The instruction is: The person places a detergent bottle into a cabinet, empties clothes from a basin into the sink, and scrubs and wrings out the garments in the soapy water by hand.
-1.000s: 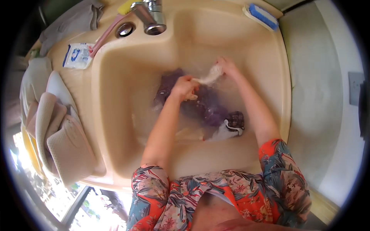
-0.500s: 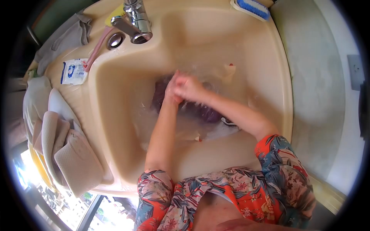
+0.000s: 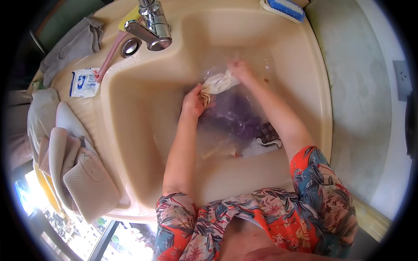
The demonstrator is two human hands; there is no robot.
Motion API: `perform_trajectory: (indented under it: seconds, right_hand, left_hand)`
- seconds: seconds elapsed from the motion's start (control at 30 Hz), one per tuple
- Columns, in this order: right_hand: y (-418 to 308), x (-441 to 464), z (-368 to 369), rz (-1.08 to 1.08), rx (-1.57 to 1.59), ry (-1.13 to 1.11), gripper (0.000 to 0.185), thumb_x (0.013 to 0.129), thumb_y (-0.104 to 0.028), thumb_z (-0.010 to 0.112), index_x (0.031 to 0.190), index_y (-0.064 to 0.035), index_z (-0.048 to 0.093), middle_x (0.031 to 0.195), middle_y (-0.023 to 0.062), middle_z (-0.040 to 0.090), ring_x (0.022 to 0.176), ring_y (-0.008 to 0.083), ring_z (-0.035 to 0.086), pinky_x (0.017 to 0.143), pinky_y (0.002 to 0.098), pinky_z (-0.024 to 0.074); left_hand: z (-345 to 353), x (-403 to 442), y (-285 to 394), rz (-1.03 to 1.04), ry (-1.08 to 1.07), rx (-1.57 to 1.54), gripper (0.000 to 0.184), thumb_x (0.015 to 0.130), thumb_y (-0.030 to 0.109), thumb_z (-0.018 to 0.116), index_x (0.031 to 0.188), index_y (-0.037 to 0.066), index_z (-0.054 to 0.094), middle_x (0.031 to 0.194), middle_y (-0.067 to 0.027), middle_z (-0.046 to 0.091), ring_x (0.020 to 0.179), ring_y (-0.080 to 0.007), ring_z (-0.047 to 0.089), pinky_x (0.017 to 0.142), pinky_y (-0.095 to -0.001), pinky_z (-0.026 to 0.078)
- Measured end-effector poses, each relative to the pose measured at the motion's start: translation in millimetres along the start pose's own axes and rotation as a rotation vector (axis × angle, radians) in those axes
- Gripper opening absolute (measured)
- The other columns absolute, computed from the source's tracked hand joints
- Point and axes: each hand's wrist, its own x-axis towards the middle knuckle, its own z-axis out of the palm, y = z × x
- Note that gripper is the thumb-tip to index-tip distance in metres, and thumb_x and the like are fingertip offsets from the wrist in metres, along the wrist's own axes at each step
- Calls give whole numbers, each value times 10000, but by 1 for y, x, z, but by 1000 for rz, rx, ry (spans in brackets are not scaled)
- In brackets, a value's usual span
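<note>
A wet white and cream piece of cloth (image 3: 218, 84) is stretched between my two hands over the water, its exact kind unclear. My left hand (image 3: 193, 102) is closed around its bunched lower-left end. My right hand (image 3: 240, 71) grips the upper-right end, its fingers smeared by motion. Below them, a dark purple garment (image 3: 235, 115) lies soaking in the cloudy water of the beige sink (image 3: 130, 143). Nearer my right forearm are a white cloth with dark trim (image 3: 261, 148) and a dark patterned cloth (image 3: 267, 132). Some cream fabric (image 3: 217, 151) lies underwater near the front.
A chrome tap (image 3: 154, 28) stands at the back left beside a metal plug (image 3: 130, 47). On the left ledge are a white and blue packet (image 3: 85, 82), a grey cloth (image 3: 74, 41) and draped beige cloths (image 3: 87, 178). A blue brush (image 3: 285, 9) sits on the back-right rim.
My hands, together before, have moved apart, the right one going up and right. The white cloth now shows stretched between them. The purple garment has spread toward the right.
</note>
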Motion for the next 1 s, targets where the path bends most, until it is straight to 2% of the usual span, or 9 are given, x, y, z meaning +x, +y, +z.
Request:
perform_trajectory:
  seconds: [0.1,0.17,0.23,0.3,0.47,0.57,0.77,0.87,1.0]
  right_hand:
    - [-45,-82,26,-475,-32,-132,192,743,-246,594,791,-62,615,753,97,622,661,217,596,571,335,455]
    - [-75,-135,37,-874,-170,-33,187,716,-251,617,773,-73,612,726,117,605,647,270,582,583,356,455]
    - [-81,-130,45,-812,-216,-3,202,737,-272,599,774,-74,616,726,127,600,643,286,576,598,366,455]
    - [-63,-93,53,-595,-87,2,238,764,-302,565,775,-72,625,714,124,600,627,279,578,606,366,457]
    - [-13,6,-24,-43,-288,-101,337,781,-368,523,910,-72,620,793,113,611,751,239,592,743,382,433]
    - [-48,-28,-37,-677,-622,248,346,747,-362,560,968,-99,601,863,103,607,879,250,562,863,459,337]
    - [-34,-61,-10,-358,-999,-525,290,709,-231,570,973,-114,595,1093,98,535,1026,261,489,868,506,320]
    - [-33,-53,-23,-203,-756,-382,256,694,-204,564,928,-110,611,1087,103,520,962,284,512,805,426,398]
    - [-75,-103,-46,-791,-573,-88,200,698,-124,545,882,-90,615,974,112,536,840,310,540,729,381,438]
  left_hand:
    - [28,-24,5,-27,-1,-137,338,870,379,415,1021,93,515,903,-65,584,816,-256,555,725,-475,419]
    - [-29,49,-25,-157,-520,-568,358,870,402,406,1002,90,522,919,-62,576,858,-226,541,707,-408,439]
    - [-21,33,-32,293,-102,-5,321,854,396,451,896,87,529,807,-49,564,757,-192,538,583,-329,436]
    - [4,21,-25,150,71,-410,280,839,374,492,832,96,523,706,-50,549,631,-187,540,485,-314,421]
    - [7,-12,21,120,50,54,193,825,270,517,858,80,528,690,-63,550,538,-190,525,430,-291,381]
    - [5,-18,16,177,144,168,211,807,205,539,958,58,535,787,-81,571,598,-187,551,445,-293,392]
    - [1,-25,22,342,150,519,314,755,142,568,1051,44,528,761,-76,584,650,-172,571,442,-280,425]
    - [-2,-30,32,433,341,1005,315,756,132,545,1056,38,530,787,-98,596,674,-193,584,484,-317,463]
    - [45,-87,38,112,307,804,406,826,344,463,1082,30,492,873,-155,595,725,-281,590,592,-413,485]
